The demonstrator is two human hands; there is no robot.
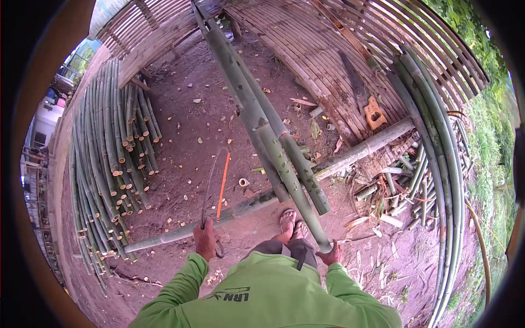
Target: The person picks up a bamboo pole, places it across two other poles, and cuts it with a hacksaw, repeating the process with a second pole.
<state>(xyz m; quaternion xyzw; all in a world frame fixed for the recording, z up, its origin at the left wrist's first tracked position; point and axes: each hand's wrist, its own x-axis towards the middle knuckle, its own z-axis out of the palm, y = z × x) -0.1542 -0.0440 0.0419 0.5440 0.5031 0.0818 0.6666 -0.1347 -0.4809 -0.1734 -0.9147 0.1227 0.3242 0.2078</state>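
Several stiff, likely heavy bamboo poles [284,158] (gripped at their near end) fill the right hand [331,254]; the left hand [206,240] clasps a saw [221,186].

Reading "LRN" in dark capital letters on the green long-sleeved shirt [284,298], low in the frame near the left sleeve [180,284]. Showing upright to the camera, slightly slanted, small but legible. Sitting just right of a dark swoosh-shaped logo mark [221,296] on the same cloth. Finding no other readable text, number, label or sign.
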